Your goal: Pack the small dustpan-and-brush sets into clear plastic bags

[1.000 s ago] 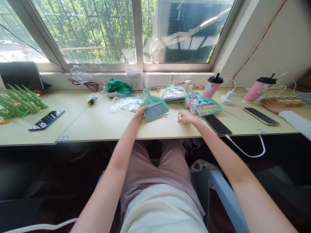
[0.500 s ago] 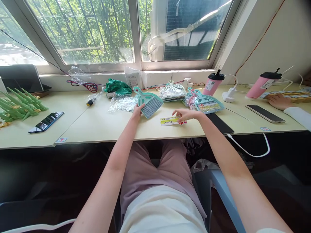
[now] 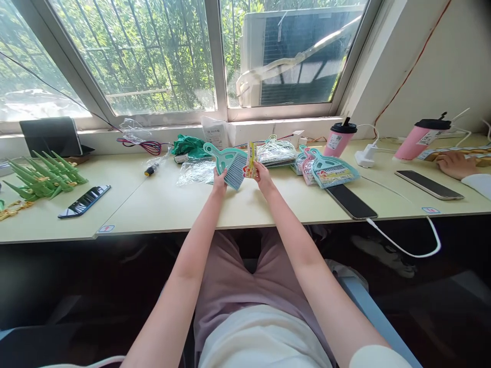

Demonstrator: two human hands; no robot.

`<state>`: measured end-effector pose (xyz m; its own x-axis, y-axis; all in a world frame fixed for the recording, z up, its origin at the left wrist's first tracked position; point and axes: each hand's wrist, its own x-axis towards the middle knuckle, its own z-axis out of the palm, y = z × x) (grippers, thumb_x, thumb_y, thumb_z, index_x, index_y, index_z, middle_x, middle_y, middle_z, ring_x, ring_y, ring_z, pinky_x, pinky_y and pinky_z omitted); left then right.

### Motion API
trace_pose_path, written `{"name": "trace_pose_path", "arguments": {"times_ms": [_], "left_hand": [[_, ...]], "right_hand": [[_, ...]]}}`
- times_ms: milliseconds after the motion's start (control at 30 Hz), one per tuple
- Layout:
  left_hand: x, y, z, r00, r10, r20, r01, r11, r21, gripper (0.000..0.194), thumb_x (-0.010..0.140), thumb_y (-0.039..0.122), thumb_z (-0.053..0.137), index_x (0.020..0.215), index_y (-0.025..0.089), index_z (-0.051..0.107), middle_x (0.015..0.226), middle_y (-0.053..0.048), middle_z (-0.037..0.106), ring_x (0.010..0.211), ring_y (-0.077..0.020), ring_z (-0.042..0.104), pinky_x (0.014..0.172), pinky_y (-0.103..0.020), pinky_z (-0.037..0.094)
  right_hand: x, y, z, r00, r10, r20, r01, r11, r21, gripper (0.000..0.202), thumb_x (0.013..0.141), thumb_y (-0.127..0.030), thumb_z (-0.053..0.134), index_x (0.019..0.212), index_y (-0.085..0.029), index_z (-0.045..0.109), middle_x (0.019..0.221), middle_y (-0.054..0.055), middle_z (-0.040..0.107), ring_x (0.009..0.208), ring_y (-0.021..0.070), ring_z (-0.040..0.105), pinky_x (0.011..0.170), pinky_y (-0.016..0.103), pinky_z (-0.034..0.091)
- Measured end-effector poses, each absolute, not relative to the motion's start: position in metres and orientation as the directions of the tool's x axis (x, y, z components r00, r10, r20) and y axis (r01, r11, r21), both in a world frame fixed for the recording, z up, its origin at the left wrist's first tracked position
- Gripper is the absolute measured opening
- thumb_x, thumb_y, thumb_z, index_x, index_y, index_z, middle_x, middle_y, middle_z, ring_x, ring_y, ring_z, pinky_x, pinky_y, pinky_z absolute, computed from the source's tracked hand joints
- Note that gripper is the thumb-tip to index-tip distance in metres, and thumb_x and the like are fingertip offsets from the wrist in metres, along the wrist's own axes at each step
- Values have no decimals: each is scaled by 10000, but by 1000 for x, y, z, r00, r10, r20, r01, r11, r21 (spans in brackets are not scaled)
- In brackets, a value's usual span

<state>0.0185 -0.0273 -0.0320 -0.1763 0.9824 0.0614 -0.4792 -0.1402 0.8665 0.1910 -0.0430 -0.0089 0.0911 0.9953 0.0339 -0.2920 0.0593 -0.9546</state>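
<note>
My left hand (image 3: 220, 182) grips a mint-green mini dustpan and brush set (image 3: 233, 166) by its lower left edge, tilted up above the table with the grey bristles facing right. In my right hand (image 3: 263, 176) is a yellow printed cardboard label (image 3: 250, 159), pinched and stood upright. The label is close against the right side of the set; whether they touch I cannot tell. Flat clear plastic bags (image 3: 196, 173) lie behind my left hand. To the right are packaged dustpan sets (image 3: 332, 171) in green and pink, and a stack of more packaged sets (image 3: 276, 152) sits behind.
A black phone (image 3: 352, 201) with a white cable lies at the right front, near a pink cup (image 3: 339, 140) and a white charger (image 3: 364, 157). Leftward are another phone (image 3: 85, 201) and a green plant-like ornament (image 3: 44, 176). Another person's hand (image 3: 456, 164) rests far right.
My right hand has picked the label up off the table, turned it upright and brought it left beside the dustpan set. My left hand still holds the set. The view has shifted slightly.
</note>
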Motion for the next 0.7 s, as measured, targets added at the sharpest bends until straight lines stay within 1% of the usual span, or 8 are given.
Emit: {"name": "trace_pose_path", "arguments": {"times_ms": [100,233,333,400,467,533,600,700], "left_hand": [[21,-25,-32,-196,979,61,-476,-149,866,538,859,224,802,1314,347,541,1173,-20,715,1003,-180,716,813,-291,621],[20,-27,-31,-204,977,63,-467,-154,871,551,843,223,809,1310,358,547,1124,-3,713,920,-159,708,763,-264,602],[17,-29,-30,-199,978,65,-447,-150,882,563,829,240,820,1305,360,544,1088,5,704,856,-144,694,716,-257,584],[15,-30,-30,-194,978,70,-418,-147,897,568,819,269,835,1295,363,540,1061,11,701,845,-146,694,715,-269,584],[15,-30,-29,-192,979,72,-395,-145,907,556,812,292,846,1273,355,540,1040,13,701,857,-153,701,731,-282,588],[15,-30,-29,-193,979,62,-395,-135,909,503,821,284,834,1230,329,546,1044,8,709,886,-159,709,741,-278,590],[16,-30,-28,-202,978,57,-412,-138,901,439,833,253,812,1180,302,547,1071,0,718,924,-162,717,745,-264,591],[18,-31,-26,-202,976,76,-436,-159,886,418,823,224,809,1135,282,536,1101,-6,722,945,-167,721,747,-262,591]], "right_hand": [[191,-42,-15,92,996,-18,-437,24,-899,193,849,-291,809,886,-199,643,775,-14,692,628,102,599,508,193,443],[180,-40,-19,26,996,-84,-479,-62,-876,217,788,-107,823,806,-196,627,781,-4,715,666,107,638,551,193,496],[178,-40,-23,-24,998,-53,-500,-58,-864,219,800,-151,825,808,-201,612,782,-8,705,671,102,628,565,193,503],[182,-40,-25,-36,999,-8,-509,-25,-860,223,819,-239,826,827,-211,605,722,-44,642,560,69,512,472,175,404],[188,-41,-25,-35,999,16,-520,-4,-854,268,817,-328,834,835,-224,587,629,-86,523,469,52,348,397,183,270],[192,-43,-23,-43,999,7,-527,-17,-850,297,810,-379,834,842,-230,578,590,-99,453,443,52,275,374,197,205],[194,-43,-20,-60,998,-32,-517,-59,-854,256,827,-366,806,859,-224,596,618,-79,513,449,52,333,371,193,218],[191,-44,-19,-85,992,-97,-466,-126,-876,134,857,-276,743,878,-203,633,745,-24,656,487,48,450,390,172,290]]}}
